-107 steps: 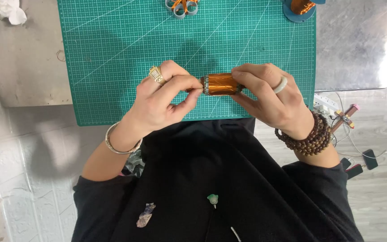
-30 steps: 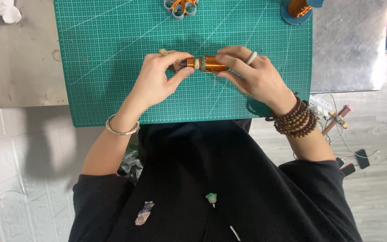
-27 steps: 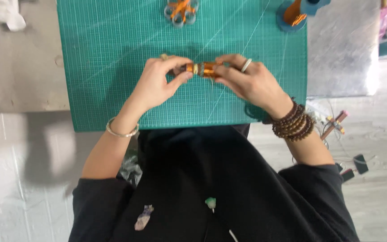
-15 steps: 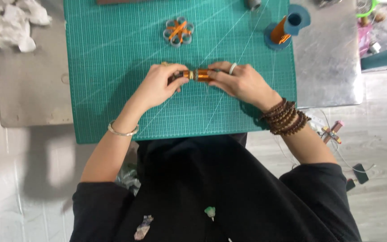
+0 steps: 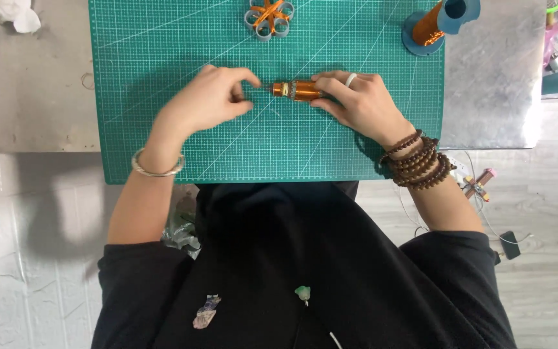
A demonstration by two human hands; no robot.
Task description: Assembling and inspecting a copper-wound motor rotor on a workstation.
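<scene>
A small spool of copper wire (image 5: 294,90) lies level just above the green cutting mat (image 5: 163,58). My right hand (image 5: 363,103) grips its right end; a ring shows on one finger and bead bracelets on the wrist. My left hand (image 5: 208,100) is just left of the spool's free end, fingers curled with thumb and forefinger close together. It does not touch the spool body. Whether a thin wire runs between those fingers is too fine to make out.
A flower-shaped piece of grey rings and orange wire (image 5: 269,13) lies at the mat's far edge. A blue-capped copper wire reel (image 5: 437,22) stands at the far right corner. White cloth (image 5: 8,13) rests on the metal table (image 5: 33,97). Small tools (image 5: 476,184) lie on the floor.
My left hand has let go of the spool's left end and drawn a little to the left. The camera view has shifted, so the mat and hands sit differently in frame.
</scene>
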